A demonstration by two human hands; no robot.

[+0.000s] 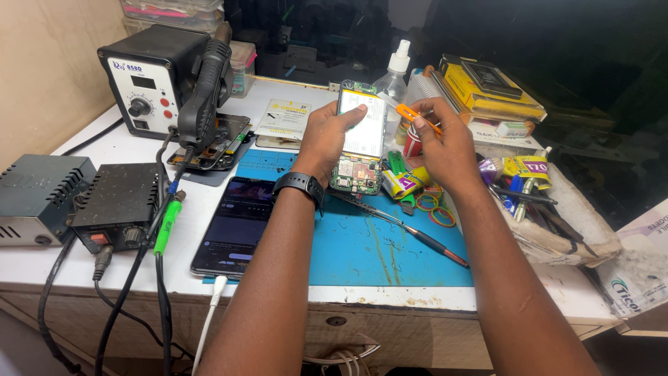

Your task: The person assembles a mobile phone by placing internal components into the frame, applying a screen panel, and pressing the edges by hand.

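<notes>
Left hand [327, 136]: fingers wrapped round the side edges of an opened phone [360, 136], thumb on the near edge, holding it upright and tilted above the blue mat [369, 251]. Pale shielding panel up top, green circuit board showing at the lower end. Black watch [300, 186] on that wrist.

Right hand [445, 143]: thumb and forefinger pinched on a small orange tool [416, 117], its tip just beside the phone's right edge; other fingers curled in. Whether the tip touches the phone: cannot tell.

Under the right hand: a crumpled yellow wrapper [403, 182] with red print, a red tube behind it, and coloured rubber bands [435, 209] on the mat. A thin red-handled tool [403, 233] lying slantwise across the mat.

Further out, right: a flat yellow box [494, 90] with a dark slab on top, a yellow-and-purple packet [525, 168] beside pens on a worn pad, a white paper bag [640, 271] with green print at the edge. Behind the phone, a clear spray bottle [396, 73] with white nozzle. A white-and-yellow leaflet [284, 118] flat on the table.

Left: a second phone [236, 223], screen lit, on a white cable. Black hot-air station [163, 76] with white front panel and red buttons.

Both forearms reaching forward from the near edge, elbows low, wrists raised, hands meeting mid-table.
</notes>
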